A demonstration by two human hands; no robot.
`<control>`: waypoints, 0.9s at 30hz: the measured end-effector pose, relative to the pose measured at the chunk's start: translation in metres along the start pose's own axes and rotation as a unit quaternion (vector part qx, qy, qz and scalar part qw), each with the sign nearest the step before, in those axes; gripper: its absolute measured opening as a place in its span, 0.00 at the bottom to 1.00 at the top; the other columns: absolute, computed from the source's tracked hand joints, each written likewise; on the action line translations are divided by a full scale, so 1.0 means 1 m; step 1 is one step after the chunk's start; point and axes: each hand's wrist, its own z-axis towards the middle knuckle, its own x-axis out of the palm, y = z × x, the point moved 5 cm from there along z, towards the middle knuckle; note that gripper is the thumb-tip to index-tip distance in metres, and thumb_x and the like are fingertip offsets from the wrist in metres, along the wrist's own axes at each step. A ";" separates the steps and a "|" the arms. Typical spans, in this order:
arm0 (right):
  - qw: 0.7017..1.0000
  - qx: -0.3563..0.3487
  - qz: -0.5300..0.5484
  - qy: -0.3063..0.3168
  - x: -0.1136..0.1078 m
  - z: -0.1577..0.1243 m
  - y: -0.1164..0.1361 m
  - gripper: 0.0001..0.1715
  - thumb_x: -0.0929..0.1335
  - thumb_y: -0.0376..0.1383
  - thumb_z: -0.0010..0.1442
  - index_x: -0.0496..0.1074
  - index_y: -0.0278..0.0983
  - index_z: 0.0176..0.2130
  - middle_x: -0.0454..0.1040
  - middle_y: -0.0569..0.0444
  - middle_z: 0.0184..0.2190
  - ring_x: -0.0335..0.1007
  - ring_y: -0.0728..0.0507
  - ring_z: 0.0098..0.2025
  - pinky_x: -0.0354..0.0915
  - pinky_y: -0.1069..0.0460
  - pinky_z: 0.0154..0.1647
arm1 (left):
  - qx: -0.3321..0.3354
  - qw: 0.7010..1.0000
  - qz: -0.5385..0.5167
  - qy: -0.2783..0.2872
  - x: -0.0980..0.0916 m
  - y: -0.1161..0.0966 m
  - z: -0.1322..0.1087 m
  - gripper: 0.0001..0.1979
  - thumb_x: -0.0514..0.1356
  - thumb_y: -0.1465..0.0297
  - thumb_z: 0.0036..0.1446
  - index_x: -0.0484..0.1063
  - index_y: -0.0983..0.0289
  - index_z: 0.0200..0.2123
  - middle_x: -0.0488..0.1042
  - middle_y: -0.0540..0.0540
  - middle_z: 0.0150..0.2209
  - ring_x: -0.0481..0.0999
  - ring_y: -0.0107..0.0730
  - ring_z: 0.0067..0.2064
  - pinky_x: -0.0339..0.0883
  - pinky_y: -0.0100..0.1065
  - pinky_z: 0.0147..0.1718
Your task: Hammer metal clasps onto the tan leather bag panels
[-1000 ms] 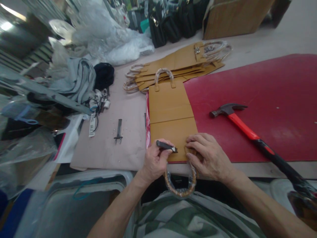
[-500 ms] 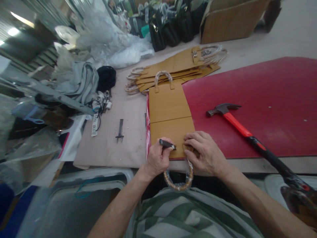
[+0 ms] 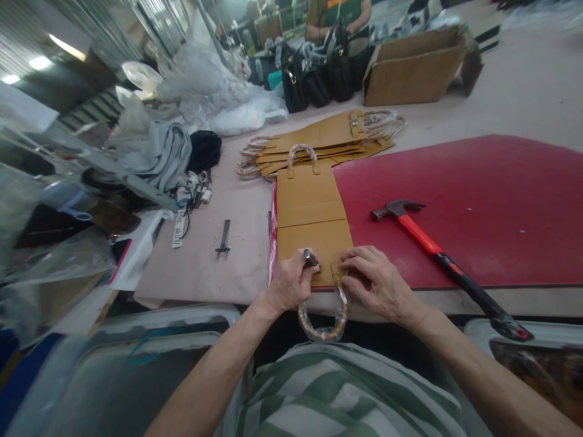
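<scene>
Tan panel [image 3: 312, 197]: it lies flat on the left part of the red mat [image 3: 478, 182], reaching near the table edge, with the near handle [image 3: 321, 334] hanging beyond this edge
Left hand [image 3: 291, 282]: thumb and fingers pinch the small dark tool [image 3: 310, 257] above the panel; whether its tip touches, I cannot tell
Right hand [image 3: 376, 282]: the fingers are curled beside the handle tab [image 3: 336, 271]; whether they pinch it or only press, I cannot tell
Tool risk: the tip could slide and scratch the panel, if the left hand lets it lean
Handle risk: the panel could shift, if the body pushes the hanging loop while the right fingers are loose
Hammer [image 3: 437, 252] risk: its grip end sticks out past the table edge, so a knock from the right forearm could make it fall
Tool, compared with half a second ago: then its long side was showing, now it points its butt end more to the camera
Tab, compared also: more of it is uncovered beside the right fingers
</scene>
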 end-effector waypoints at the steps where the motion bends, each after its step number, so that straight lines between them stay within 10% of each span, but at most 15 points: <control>1: 1.000 0.007 -0.020 -0.009 -0.007 -0.003 -0.002 0.04 0.67 0.35 0.64 0.73 0.37 0.39 0.76 0.46 0.43 0.70 0.38 0.45 0.66 0.43 0.45 | -0.003 1.000 -0.005 0.002 0.000 0.001 0.000 0.08 0.55 0.75 0.64 0.66 0.62 0.46 0.77 0.55 0.37 0.80 0.34 0.39 0.75 0.33 0.39; 11: 0.917 0.227 -0.327 0.007 -0.092 -0.043 -0.057 0.08 0.65 0.36 0.64 0.71 0.34 0.42 0.74 0.37 0.37 0.69 0.36 0.34 0.61 0.44 0.33 | -0.016 0.999 -0.034 0.031 0.004 0.002 0.001 0.07 0.57 0.74 0.62 0.66 0.61 0.43 0.77 0.55 0.37 0.80 0.36 0.38 0.75 0.34 0.39; 18: 0.889 0.455 -0.015 0.048 -0.092 -0.037 -0.081 0.04 0.67 0.35 0.49 0.66 0.40 0.29 0.68 0.53 0.22 0.65 0.42 0.22 0.59 0.49 0.24 | -0.028 0.998 -0.040 0.043 0.008 0.005 0.001 0.05 0.57 0.74 0.61 0.66 0.61 0.41 0.74 0.53 0.33 0.77 0.34 0.33 0.71 0.32 0.35; 23: 0.745 0.561 0.361 0.010 -0.063 -0.034 -0.049 0.11 0.67 0.44 0.54 0.63 0.40 0.29 0.59 0.60 0.20 0.51 0.51 0.16 0.52 0.55 0.15 | -0.034 0.998 -0.038 0.043 0.010 0.006 0.000 0.05 0.56 0.75 0.61 0.66 0.61 0.40 0.74 0.53 0.33 0.77 0.35 0.35 0.70 0.33 0.36; 27: 0.835 0.492 0.244 -0.041 -0.079 -0.019 -0.010 0.25 0.63 0.58 0.62 0.60 0.42 0.29 0.57 0.62 0.19 0.50 0.50 0.14 0.49 0.55 0.13 | -0.032 0.998 -0.045 0.038 0.008 0.003 0.001 0.05 0.56 0.74 0.61 0.67 0.61 0.40 0.75 0.53 0.33 0.78 0.35 0.34 0.70 0.32 0.35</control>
